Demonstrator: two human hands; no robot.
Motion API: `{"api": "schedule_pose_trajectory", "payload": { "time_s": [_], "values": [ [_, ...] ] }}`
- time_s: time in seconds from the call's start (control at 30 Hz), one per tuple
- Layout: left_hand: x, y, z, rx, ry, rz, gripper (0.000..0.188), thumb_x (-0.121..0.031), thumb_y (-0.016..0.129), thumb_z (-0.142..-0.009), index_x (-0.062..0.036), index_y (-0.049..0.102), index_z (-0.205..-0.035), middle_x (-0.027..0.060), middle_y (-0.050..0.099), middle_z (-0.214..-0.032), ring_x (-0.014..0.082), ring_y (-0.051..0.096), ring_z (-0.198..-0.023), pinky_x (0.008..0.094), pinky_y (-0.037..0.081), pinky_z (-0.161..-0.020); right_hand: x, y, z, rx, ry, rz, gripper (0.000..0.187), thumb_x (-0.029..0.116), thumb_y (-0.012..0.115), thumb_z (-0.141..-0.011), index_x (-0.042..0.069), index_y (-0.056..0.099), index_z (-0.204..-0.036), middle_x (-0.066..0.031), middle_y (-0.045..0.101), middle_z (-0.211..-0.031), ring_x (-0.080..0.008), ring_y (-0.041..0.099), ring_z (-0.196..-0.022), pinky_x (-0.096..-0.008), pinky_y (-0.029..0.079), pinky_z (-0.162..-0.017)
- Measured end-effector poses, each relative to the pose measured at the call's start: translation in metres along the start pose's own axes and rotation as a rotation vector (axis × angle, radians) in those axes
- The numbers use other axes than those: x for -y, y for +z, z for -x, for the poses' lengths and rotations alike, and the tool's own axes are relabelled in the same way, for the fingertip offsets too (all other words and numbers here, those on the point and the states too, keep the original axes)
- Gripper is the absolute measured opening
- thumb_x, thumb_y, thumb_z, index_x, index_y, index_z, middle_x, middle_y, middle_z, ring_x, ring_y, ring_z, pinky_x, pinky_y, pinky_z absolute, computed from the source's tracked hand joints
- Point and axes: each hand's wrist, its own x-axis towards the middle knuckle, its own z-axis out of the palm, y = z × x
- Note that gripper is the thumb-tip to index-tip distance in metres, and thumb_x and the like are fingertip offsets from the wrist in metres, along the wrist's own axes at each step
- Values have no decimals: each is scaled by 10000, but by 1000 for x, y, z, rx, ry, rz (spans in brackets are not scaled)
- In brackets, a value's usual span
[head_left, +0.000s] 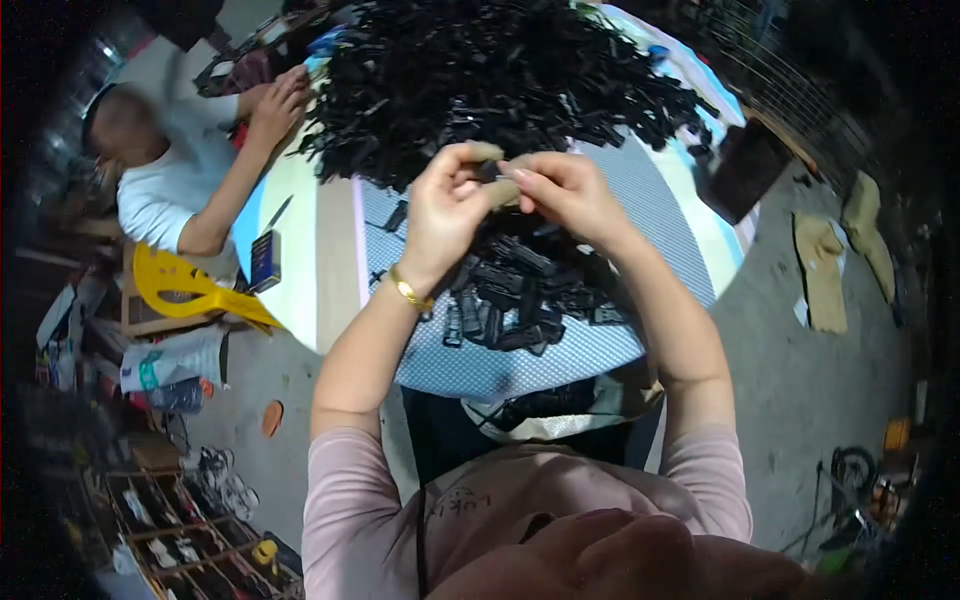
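Both of my hands meet over the table, just below a big heap of black plastic parts (490, 70). My left hand (445, 205) is curled, with tan coverings on its thumb and index finger. Pressed against its fingertips, my right hand (572, 195) makes a pinch. Whatever small thing sits between the fingers is mostly hidden; dark parts behind blur with it. Below my hands, nearer to me, lies a smaller group of black plastic clips or buckles (505, 290) on a grey-blue patterned mat (480, 370).
Across the striped round table (335, 250), at left, a person (175, 180) rests their hands by the heap. A small dark box (265, 262) stands near the left edge, beside a yellow plastic chair (180, 290). A dark brown box (748, 170) is at the right edge.
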Motion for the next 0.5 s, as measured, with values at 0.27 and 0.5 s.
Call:
{"api": "schedule_pose_trajectory", "payload": {
  "time_s": [0.27,0.5],
  "values": [
    [2,7,11,-102,227,-223,148,-2,622,-740,19,555,-869,33,594,-781,60,560,-692,187,461,-601,1,10,7,-29,95,-79,219,203,506,-862,28,600,-954,43,519,-623,-10,404,-475,-150,291,-412],
    [-15,2,6,15,117,-443,337,-42,681,-659,-46,557,-973,59,615,-780,70,557,-656,204,463,-601,3,-12,-2,-85,101,20,202,217,556,-834,27,613,-873,46,527,-644,-16,434,-528,-154,319,-460]
  ]
}}
